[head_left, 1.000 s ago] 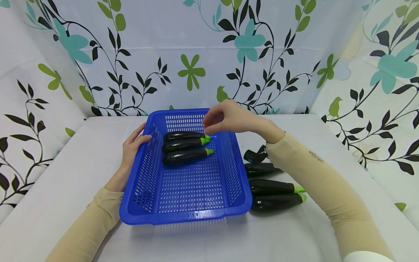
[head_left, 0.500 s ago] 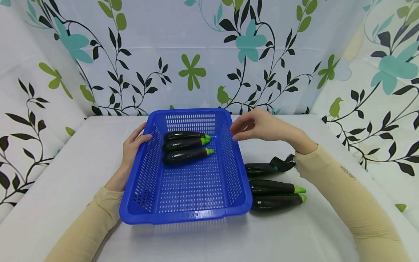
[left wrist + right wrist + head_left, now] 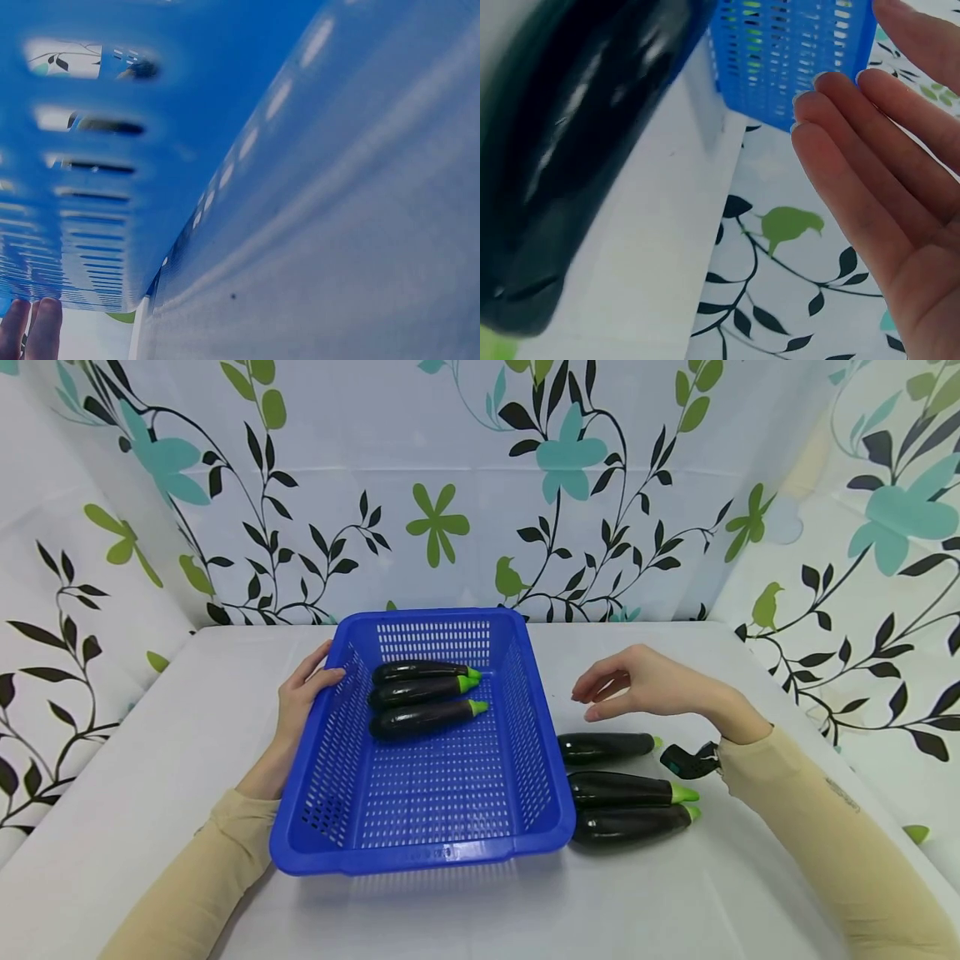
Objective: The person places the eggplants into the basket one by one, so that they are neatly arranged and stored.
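Note:
My left hand (image 3: 297,710) holds the left rim of a blue plastic basket (image 3: 427,857), with its fingertips (image 3: 46,322) against the slotted outer wall in the left wrist view. Inside the basket, three glossy black eggplants (image 3: 417,720) with green stems lie side by side toward the back. My right hand (image 3: 645,689) hovers right of the basket, fingers loosely bent and holding nothing. Just below it on the table lies an eggplant (image 3: 603,747), which looms large at left in the right wrist view. Two more eggplants (image 3: 621,789) lie together nearer the front, beside the basket.
The white table (image 3: 172,735) reaches back to a curtain (image 3: 337,485) patterned with leaves, flowers and birds, which also hangs at both sides. A small black wrist camera (image 3: 687,762) sits at my right sleeve.
My right hand has moved from over the basket, out past its right rim and down toward the eggplants on the table. My left hand and the basket stay put.

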Action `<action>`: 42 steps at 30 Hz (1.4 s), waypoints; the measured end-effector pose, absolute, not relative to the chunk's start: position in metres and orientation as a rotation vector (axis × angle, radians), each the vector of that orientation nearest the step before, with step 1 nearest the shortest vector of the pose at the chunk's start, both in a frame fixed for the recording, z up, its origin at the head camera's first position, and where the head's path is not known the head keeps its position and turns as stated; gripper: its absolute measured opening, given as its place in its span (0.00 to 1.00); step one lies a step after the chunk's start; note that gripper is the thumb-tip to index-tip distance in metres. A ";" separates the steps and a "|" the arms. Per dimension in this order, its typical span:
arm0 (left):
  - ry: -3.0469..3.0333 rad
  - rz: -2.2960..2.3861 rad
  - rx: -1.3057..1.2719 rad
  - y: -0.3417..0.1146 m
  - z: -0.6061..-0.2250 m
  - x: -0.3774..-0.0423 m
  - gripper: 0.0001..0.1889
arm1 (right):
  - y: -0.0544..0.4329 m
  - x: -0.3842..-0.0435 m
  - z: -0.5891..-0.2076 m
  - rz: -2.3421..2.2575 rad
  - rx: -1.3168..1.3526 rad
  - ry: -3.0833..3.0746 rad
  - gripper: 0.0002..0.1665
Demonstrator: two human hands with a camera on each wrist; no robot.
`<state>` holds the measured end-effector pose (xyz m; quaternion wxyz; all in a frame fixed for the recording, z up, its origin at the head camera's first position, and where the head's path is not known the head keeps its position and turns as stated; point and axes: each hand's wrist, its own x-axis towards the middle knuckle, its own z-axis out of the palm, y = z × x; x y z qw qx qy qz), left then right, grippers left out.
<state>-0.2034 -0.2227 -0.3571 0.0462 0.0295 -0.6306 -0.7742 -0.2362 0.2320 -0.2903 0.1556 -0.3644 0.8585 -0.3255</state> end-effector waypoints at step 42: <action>-1.908 -2.380 0.070 -0.221 -0.357 -0.201 0.30 | 0.288 -0.245 -0.344 -0.849 -0.949 2.328 0.28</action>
